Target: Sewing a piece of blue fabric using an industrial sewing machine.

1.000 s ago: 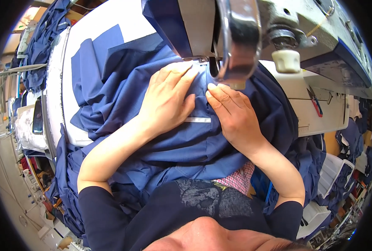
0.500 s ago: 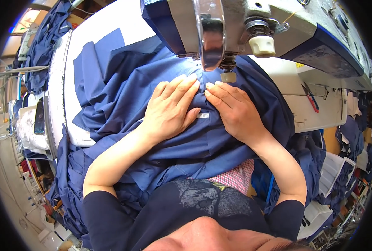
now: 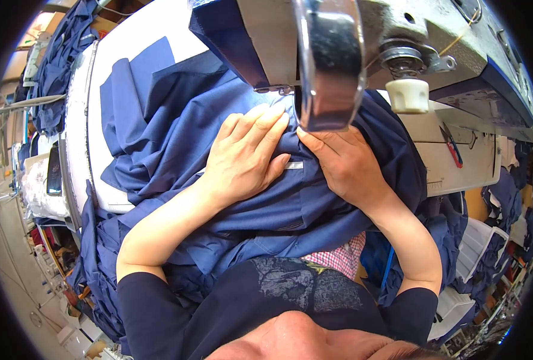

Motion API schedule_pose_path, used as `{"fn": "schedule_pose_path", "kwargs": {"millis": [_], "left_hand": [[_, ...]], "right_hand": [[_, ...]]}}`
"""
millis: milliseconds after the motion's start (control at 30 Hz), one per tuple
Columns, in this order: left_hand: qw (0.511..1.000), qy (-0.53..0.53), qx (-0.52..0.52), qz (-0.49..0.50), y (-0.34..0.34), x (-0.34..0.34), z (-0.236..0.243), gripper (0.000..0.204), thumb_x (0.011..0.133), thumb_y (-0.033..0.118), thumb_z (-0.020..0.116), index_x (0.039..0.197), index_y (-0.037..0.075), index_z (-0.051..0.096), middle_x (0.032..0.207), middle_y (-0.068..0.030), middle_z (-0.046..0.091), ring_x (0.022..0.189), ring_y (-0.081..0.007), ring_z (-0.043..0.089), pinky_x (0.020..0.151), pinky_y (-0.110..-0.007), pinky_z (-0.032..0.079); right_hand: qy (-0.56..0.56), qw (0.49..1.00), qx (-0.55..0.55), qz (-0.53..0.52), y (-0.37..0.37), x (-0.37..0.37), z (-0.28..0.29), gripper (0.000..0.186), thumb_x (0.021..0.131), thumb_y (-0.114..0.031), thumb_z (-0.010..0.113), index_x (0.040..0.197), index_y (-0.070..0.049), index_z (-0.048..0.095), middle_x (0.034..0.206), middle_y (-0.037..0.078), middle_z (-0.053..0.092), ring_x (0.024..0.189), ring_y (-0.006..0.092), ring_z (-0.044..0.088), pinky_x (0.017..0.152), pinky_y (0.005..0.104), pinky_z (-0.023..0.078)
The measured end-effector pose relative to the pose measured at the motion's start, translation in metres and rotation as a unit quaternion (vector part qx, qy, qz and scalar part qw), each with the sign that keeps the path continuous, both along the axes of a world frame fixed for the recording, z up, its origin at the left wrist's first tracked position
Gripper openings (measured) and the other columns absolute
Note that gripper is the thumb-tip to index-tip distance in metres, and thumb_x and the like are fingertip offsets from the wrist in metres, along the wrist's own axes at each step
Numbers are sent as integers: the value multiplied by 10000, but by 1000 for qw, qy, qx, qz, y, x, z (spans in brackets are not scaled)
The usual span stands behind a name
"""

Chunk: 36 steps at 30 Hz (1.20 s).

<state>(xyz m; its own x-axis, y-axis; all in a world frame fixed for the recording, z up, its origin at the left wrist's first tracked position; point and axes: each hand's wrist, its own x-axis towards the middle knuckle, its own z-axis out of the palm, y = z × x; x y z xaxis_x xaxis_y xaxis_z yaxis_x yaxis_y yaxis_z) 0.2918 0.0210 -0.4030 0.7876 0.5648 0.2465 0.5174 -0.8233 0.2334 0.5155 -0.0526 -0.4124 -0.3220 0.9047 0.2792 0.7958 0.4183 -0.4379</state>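
A large navy cloth garment lies bunched across the white sewing table and down over my lap. My left hand rests flat on it, fingers stretched out together and thumb apart, the tips beside a seam. To the right of that seam, my right hand has its bent fingers pressed together at a fold of the cloth; its thumb is hidden. Between the hands a small white strip shows on the fabric. Just beyond my fingertips stands the sewing machine, whose shiny metal part covers some right-hand fingers. The needle is hidden.
Red-and-blue handled scissors lie on the table's right side. A cream knob juts from the machine. More navy cloth hangs at the far left, near a dark phone-like object. White plastic bins stand at the right.
The machine and its shiny part appear larger and shifted right in view, now covering part of my right-hand fingers. Both hands keep nearly the same place on the cloth.
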Motion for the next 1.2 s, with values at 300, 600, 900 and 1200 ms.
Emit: {"fn": "schedule_pose_path", "kwargs": {"millis": [300, 600, 900, 1200], "left_hand": [[1000, 4, 3, 4, 9, 1, 0, 630, 777, 283, 777, 1312, 4, 598, 1381, -142, 588, 1274, -281, 546, 1050, -417, 398], [1000, 0, 23, 10, 20, 0, -5, 621, 780, 301, 795, 1309, 40, 604, 1290, -102, 632, 1223, -287, 552, 1059, -441, 402], [1000, -17, -9, 3, 9, 4, 11, 561, 800, 232, 766, 1296, 23, 605, 1322, -119, 610, 1267, -276, 539, 1060, -426, 395], [991, -131, -31, 17, -15, 6, -5, 346, 752, 79, 771, 1086, 39, 687, 1087, -70, 651, 1012, -251, 626, 876, -387, 489]], "right_hand": [[-8, 999, 52, 5, 12, 2, 1, 322, 907, -90, 584, 1214, -51, 674, 1226, 127, 656, 1231, 283, 598, 1045, 393, 475], [29, 998, 52, 4, 25, 11, -12, 280, 865, -57, 625, 1137, -24, 686, 1175, 108, 661, 1202, 288, 605, 1045, 410, 477], [-164, 960, 183, -136, 30, 25, 6, 598, 765, -269, 814, 1263, -26, 589, 1241, 118, 604, 1183, 281, 569, 1022, 487, 388], [-64, 966, -179, -174, 58, 12, 34, 644, 674, -459, 888, 1054, 6, 657, 968, 216, 722, 999, 384, 692, 857, 472, 510]]}}
